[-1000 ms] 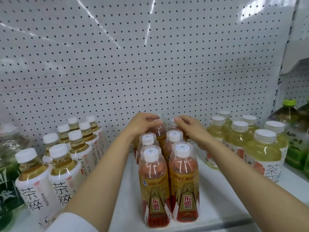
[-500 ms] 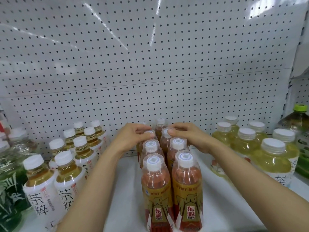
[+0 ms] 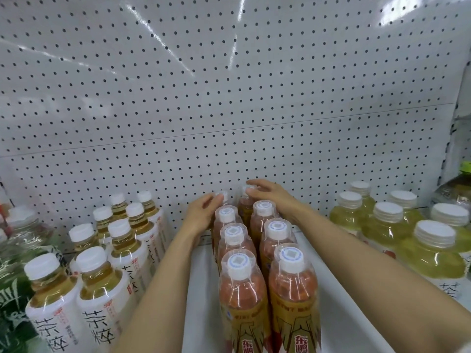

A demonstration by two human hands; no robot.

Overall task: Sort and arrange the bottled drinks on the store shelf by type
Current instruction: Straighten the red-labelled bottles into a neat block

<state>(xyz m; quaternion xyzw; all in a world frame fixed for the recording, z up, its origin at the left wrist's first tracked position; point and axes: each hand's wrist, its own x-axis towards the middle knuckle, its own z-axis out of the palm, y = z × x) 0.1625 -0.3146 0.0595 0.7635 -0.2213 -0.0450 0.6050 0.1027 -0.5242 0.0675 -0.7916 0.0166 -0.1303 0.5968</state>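
the orange drink bottles (image 3: 265,250) stand in two rows mid-shelf (white caps up). the left hand (image 3: 201,215) grips the rearmost left bottle's top; the right hand (image 3: 270,197) pinches the rearmost right bottle's cap, by the pegboard (image 3: 229,98).

The centre of the white shelf (image 3: 328,296) is occupied by a double row of orange-red bottles (image 3: 267,284) running from the front edge back to the pegboard wall (image 3: 229,110). Bare lanes of shelf are seen on either side of this row; both are taken up by the forearms, with the left hand (image 3: 201,215) and right hand (image 3: 272,197) set on the rearmost bottles. The left lane is bounded by white-labelled amber tea bottles (image 3: 107,271), the right lane by yellow-green bottles (image 3: 407,238). Open air is seen above all the caps. The far right is closed off by a green-capped bottle (image 3: 458,189).
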